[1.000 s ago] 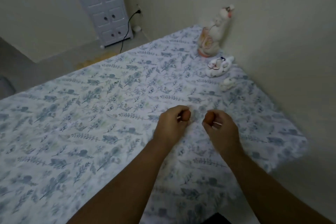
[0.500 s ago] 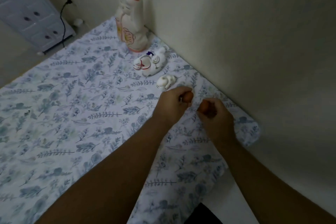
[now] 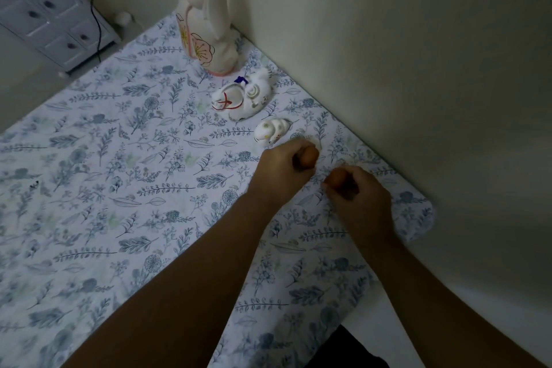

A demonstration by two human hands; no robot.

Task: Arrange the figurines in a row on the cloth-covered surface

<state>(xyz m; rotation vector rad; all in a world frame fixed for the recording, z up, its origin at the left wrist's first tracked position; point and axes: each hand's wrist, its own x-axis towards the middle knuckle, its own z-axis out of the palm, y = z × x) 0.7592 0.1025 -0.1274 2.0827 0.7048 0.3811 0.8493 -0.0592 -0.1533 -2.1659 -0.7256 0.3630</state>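
A tall white figurine (image 3: pixel 206 18) with pink flowers stands at the far end of the floral cloth (image 3: pixel 119 173), by the wall. In front of it lies a white horse figurine (image 3: pixel 242 97) with red straps, then a small white figurine (image 3: pixel 271 130). These three form a line along the wall. My left hand (image 3: pixel 283 172) is shut on a small brown figurine (image 3: pixel 309 156), just past the small white one. My right hand (image 3: pixel 357 193) grips a second small brown figurine (image 3: pixel 337 177) close beside it, low over the cloth.
A pale wall (image 3: pixel 418 69) runs along the right side of the cloth. A white drawer cabinet (image 3: pixel 44 9) stands on the floor at the far left, with a black cable (image 3: pixel 97 18) plugged in beside it. The cloth's near right corner (image 3: pixel 421 212) hangs rounded.
Both hands have carried the brown figurines toward the wall, next to the small white figurine. The view has swung so the row of white figurines sits closer and more central.
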